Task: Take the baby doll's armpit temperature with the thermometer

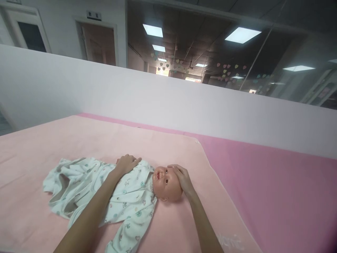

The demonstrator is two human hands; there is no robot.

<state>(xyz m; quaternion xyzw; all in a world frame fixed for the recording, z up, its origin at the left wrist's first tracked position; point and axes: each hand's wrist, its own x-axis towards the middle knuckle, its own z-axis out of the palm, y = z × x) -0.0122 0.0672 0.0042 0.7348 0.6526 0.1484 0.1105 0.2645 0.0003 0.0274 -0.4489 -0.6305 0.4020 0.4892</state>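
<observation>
A baby doll (160, 186) lies on its back on a peach-pink mat, its head toward the right. It wears a white patterned romper (126, 203), whose lower part spreads out loosely to the left. My left hand (128, 163) rests on the far side of the doll's chest, near its far sleeve, with the fingers stretched out. My right hand (181, 175) lies over the top of the doll's head, its fingers extended along the forehead. Neither hand is gripping anything that I can see. The doll's far hand is mostly hidden behind my left hand.
The peach-pink mat (163, 147) lies over a pink surface (276, 182) that shows on the right. A low white wall (168, 98) runs along the back. Beyond it are doors and a large window (200, 45) with ceiling lights and heart stickers.
</observation>
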